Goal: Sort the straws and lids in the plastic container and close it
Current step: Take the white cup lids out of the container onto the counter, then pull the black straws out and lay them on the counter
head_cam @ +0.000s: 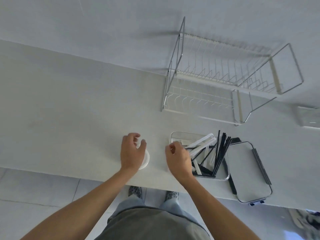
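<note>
Your left hand (132,151) curls loosely over white lids (144,160); right hand (178,158) pinches at the container (223,177), straws (216,153) crowding it; dish rack (225,75) behind.

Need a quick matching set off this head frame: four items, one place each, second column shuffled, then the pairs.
Items:
1. dish rack
2. container lid
3. left hand
4. black straws

Places:
A. over the round white lids
B. sticking out of the clear plastic container
C. flat on the counter, right of the container
D. at the back of the counter, by the wall

Pairs: 1-D, 2-C, 3-A, 4-B
</note>
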